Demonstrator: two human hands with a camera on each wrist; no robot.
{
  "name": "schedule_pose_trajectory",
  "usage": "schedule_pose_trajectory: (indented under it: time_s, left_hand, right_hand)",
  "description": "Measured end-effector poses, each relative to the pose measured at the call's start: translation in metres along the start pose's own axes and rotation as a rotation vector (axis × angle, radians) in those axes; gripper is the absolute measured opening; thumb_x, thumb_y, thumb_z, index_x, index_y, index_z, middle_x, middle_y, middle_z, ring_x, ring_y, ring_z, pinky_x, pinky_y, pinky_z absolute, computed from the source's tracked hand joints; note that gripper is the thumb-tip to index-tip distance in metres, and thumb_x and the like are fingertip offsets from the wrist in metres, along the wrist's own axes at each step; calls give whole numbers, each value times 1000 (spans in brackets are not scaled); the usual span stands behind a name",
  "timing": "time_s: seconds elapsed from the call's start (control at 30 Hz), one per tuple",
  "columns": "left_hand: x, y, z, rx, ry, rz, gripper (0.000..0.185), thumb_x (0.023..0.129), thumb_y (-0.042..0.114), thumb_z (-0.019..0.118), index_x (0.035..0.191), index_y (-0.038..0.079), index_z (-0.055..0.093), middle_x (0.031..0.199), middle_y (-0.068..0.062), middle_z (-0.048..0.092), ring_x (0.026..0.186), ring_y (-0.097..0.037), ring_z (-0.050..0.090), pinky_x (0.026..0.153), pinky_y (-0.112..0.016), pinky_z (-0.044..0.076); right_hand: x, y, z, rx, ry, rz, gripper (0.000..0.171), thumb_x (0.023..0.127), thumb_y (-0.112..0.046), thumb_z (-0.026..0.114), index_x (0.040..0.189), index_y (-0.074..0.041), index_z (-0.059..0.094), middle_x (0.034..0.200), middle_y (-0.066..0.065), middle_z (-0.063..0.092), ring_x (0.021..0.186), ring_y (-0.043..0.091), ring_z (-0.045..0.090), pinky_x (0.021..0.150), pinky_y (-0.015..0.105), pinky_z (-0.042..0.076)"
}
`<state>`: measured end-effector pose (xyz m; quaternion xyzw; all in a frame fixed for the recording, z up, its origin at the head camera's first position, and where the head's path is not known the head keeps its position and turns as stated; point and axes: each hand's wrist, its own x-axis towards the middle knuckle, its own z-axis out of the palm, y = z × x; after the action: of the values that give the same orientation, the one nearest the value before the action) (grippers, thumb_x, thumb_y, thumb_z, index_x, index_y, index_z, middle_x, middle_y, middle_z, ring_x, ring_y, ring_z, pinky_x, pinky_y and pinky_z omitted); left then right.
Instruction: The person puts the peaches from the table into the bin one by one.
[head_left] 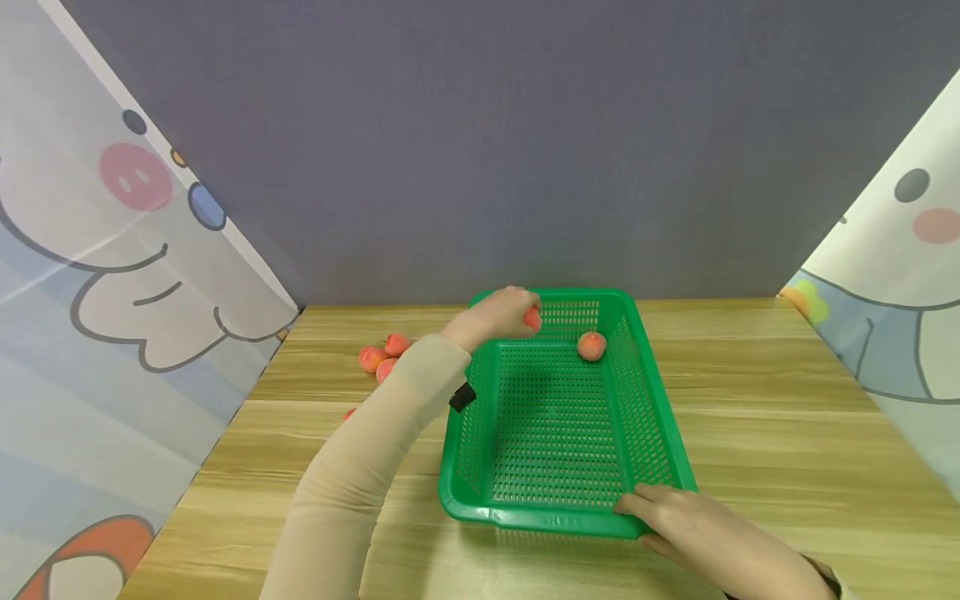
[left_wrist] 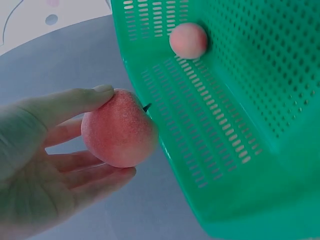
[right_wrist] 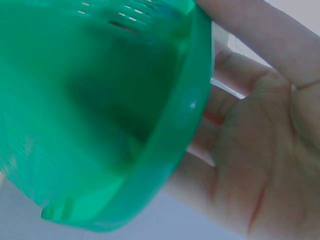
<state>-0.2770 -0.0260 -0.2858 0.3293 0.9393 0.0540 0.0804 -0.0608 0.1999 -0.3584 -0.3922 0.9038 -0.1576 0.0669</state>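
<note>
My left hand (head_left: 501, 315) pinches a reddish peach (left_wrist: 119, 131) between thumb and fingers, over the far left part of a green plastic basket (head_left: 555, 520). In the left wrist view a small dark stem sticks out of this peach, and the fruit overlaps the basket's rim. Another peach (head_left: 592, 346) lies inside the basket by its far right corner. My right hand (head_left: 693, 529) grips the basket's near right corner. In the right wrist view, the thumb lies across the rim (right_wrist: 192, 105) and the other fingers go behind the wall.
Several peaches (head_left: 372, 359) lie on the wooden table (head_left: 757, 392) left of the basket, partly hidden by the left sleeve (head_left: 367, 450). A grey panel (head_left: 480, 150) stands behind the table, and cartoon-printed sheets (head_left: 82, 275) line both sides.
</note>
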Motion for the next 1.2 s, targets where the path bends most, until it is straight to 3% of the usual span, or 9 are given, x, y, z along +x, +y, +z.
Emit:
schedule_pose_trajectory:
  time_s: [0.3, 0.53, 0.73, 0.97, 1.2]
  left_hand:
    - [23, 9, 19, 19, -10, -3, 35, 83, 10, 52, 117, 3, 54, 103, -7, 57, 82, -16, 48, 65, -22, 41]
    - [39, 11, 33, -34, -10, -22, 35, 80, 8, 48, 114, 3, 55, 92, -5, 55, 73, -14, 45, 59, -23, 38]
    - [45, 14, 44, -21, -14, -85, 36, 84, 8, 50, 119, 6, 53, 100, -4, 56, 76, -13, 46, 61, -23, 38]
    - [50, 14, 57, 42, 8, -79, 38, 85, 11, 53, 122, 8, 52, 114, -6, 56, 91, -16, 53, 70, -25, 42]
    - [52, 11, 68, 38, 21, -97, 34, 85, 10, 53, 118, 8, 54, 108, -6, 58, 88, -16, 54, 74, -26, 44]
  right_hand:
    - [0, 0, 0, -5, 14, -11, 34, 71, -13, 70, 103, -9, 59, 98, 9, 62, 83, 24, 61, 62, 31, 51]
    - [0, 0, 0, -15, 29, -26, 33, 70, -12, 71, 100, -11, 59, 93, 5, 62, 79, 19, 61, 60, 28, 50]
    - [0, 0, 1, -16, 27, -24, 32, 70, -12, 71, 100, -11, 59, 93, 4, 61, 79, 18, 61, 60, 28, 50]
    - [1, -1, 1, -19, 40, -28, 32, 69, -12, 72, 98, -11, 59, 91, 3, 61, 78, 17, 61, 59, 26, 49]
    - [0, -1, 1, -22, 39, -23, 32, 69, -12, 72, 98, -12, 59, 92, 3, 61, 79, 18, 61, 59, 27, 50]
